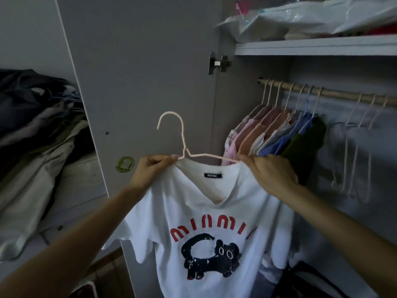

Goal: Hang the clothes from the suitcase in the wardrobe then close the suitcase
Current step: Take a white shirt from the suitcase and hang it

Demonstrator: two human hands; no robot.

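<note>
You hold one white shirt [206, 244] up in front of the open wardrobe, at about 6 o'clock in your view, with one pale hanger [182, 145] threaded into its neck. Your left hand [150, 171] pinches the collar and the hanger's left arm together. Your right hand [270, 175] pinches the fabric at the right shoulder, where the wire's other arm disappears under the cloth.

The shirt looks light and limp. It drapes and sags at the neckline, so it will likely slide along the thin wire unless both shoulders are seated. The hanger looks stiff but slender, and may twist if you grip only one end. Judging from this, take it at the base of the hook once the shoulders sit right, and let the shirt hang free.

The rail [335, 94] runs from 1 to 3 o'clock. It carries about seven hung garments [279, 134] bunched at its left end, and about three empty hangers [354, 151] to the right, though blur makes both counts uncertain. A gap between the two groups looks like the natural place for this shirt. Above, at 1 o'clock, a shelf [311, 47] holds bagged items. At 9 o'clock lies a heap of clothes [38, 130]. The suitcase is not in view.
</note>
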